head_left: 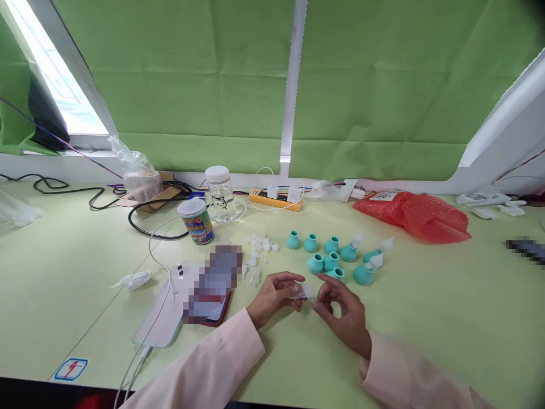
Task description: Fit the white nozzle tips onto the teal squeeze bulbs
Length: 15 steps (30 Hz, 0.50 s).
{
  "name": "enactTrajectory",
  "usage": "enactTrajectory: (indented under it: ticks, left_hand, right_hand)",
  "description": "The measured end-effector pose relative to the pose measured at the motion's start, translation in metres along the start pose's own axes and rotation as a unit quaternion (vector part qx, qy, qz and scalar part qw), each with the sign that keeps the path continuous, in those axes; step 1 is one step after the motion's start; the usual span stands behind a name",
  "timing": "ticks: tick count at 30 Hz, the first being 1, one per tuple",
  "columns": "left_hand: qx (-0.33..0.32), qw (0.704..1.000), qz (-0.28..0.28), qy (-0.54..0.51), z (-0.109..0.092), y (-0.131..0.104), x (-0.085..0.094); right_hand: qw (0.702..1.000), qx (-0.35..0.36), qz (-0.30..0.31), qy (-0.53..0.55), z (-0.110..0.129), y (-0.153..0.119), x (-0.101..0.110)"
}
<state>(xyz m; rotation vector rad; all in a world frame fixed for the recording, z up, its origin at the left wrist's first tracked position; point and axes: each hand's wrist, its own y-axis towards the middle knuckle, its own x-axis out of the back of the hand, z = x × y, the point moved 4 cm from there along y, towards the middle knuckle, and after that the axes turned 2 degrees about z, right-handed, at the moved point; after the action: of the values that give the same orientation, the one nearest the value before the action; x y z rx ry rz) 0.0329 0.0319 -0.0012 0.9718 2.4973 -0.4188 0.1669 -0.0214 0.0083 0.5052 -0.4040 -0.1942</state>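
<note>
Pink-sleeved forearms (221, 363) angled inward, the left hand (275, 292) pinches a small translucent white plastic piece (307, 292); the right hand (346, 312) curls close beside, whether gripping I can't tell.

Both forearms come in from the bottom edge, sleeved down to the wrists. The left forearm (213, 366) slants up to the right, and the left hand (276, 296) has its fingers bent inward, thumb and fingers drawn together in a pinch. The right forearm (406, 366) slants up to the left; the right hand (348, 318) faces its partner, index finger reaching out above the thumb, a rounded gap inside the grip. The fingertips of the two hands are near each other.
</note>
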Motion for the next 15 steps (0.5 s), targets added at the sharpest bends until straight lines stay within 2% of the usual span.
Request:
enactTrajectory:
  ticks: [1, 3, 4, 6, 9, 11, 15]
  left_hand:
    - [0.005, 1.000, -0.011, -0.010, 0.001, 0.000, 0.002]
    - [0.012, 0.999, -0.029, -0.033, 0.002, 0.001, 0.004]
    - [0.013, 0.998, -0.034, -0.045, 0.002, 0.001, 0.005]
    - [0.012, 0.997, -0.038, -0.069, 0.001, 0.002, 0.005]
    - [0.010, 0.996, -0.036, -0.084, 0.000, 0.002, 0.005]
    - [0.012, 0.996, -0.028, -0.079, -0.001, 0.002, 0.005]
    - [0.020, 0.997, -0.008, -0.077, -0.001, 0.001, 0.005]
  right_hand:
    - [0.997, 0.055, -0.032, -0.049, 0.005, 0.003, 0.009]
    - [0.972, 0.135, -0.111, -0.160, 0.014, 0.010, 0.027]
    - [0.954, 0.154, -0.140, -0.214, 0.016, 0.013, 0.033]
    - [0.924, 0.151, -0.154, -0.315, 0.016, 0.020, 0.039]
    - [0.896, 0.108, -0.098, -0.420, 0.005, 0.025, 0.036]
    - [0.889, 0.084, -0.061, -0.446, -0.002, 0.025, 0.032]
    - [0.912, 0.027, -0.002, -0.410, -0.014, 0.024, 0.030]
